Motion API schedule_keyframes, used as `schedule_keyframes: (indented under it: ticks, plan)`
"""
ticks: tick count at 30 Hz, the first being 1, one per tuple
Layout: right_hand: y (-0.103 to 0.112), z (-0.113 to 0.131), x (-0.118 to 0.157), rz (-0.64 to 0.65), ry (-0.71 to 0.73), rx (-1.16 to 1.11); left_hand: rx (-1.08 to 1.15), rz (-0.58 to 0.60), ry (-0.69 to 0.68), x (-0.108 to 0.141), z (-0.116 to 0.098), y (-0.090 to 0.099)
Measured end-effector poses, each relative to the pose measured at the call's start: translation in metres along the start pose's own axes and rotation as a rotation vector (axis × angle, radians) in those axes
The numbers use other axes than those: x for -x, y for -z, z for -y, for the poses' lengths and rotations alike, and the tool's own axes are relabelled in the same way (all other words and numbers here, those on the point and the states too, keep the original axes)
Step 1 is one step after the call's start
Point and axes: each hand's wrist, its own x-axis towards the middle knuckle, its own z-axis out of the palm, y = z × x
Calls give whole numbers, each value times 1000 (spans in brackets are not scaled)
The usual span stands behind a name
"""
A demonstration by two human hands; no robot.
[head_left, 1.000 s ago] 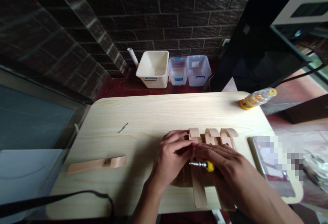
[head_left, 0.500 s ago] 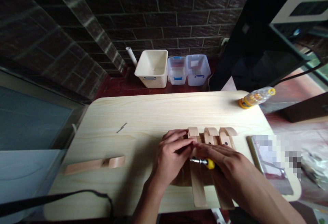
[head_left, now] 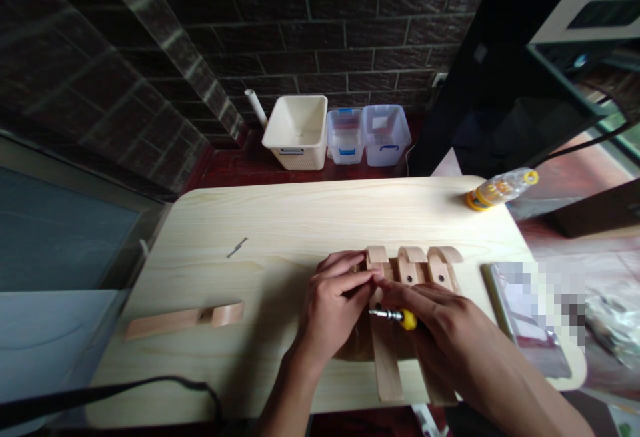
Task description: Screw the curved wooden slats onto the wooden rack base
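Observation:
A yellow-handled screwdriver is tucked in my right hand, its metal tip pointing left. My left hand is closed, with thumb and forefinger pinched together over the left wooden slat. The fingertips of both hands meet on that slat and hide what is between them. Two more slats with curled ends stand beside it, the middle one and the right one, each showing a dark round screw or hole. All three lie across a brown wooden piece, mostly covered by my hands.
A loose curled slat and thin dark screws or nails lie on the left of the table. A clear bottle-shaped case stands at the back right, a phone-like slab nearer. Bins line the wall.
Almost nothing differs. Both hands, the screwdriver and the slats keep their places; the view has shifted very slightly.

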Motion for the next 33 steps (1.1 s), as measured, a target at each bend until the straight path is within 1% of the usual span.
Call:
schedule_keyframes:
  ticks: [5,16,20,22,23,24,28,29,31,32,33]
  plan:
    - [0,-1,1,34,14,-73,-22,-12,-7,-1,0,0]
    - [0,-1,-2,35,9,-87,-7,-14,3,-1,0,-1]
    - [9,-3,4,29,3,-127,14,-15,13,0,4,-3]
    - [19,-6,10,-14,-12,-159,24,-10,26,1,5,-4]
    - [25,-8,14,-58,-41,-171,29,-8,29,2,5,-4]
    - [30,-10,18,-112,-104,-184,32,-6,32,2,5,-4]
    - [43,-18,30,-288,-430,-261,41,6,47,1,4,-4]
    - [44,-21,31,-317,-500,-326,42,11,54,1,3,-4]
    - [45,-29,31,-367,-566,-542,45,15,67,1,2,-3]
    - [44,-34,30,-396,-577,-675,47,14,72,1,1,-3]
    - [44,-40,29,-432,-531,-833,47,11,77,0,1,-3]
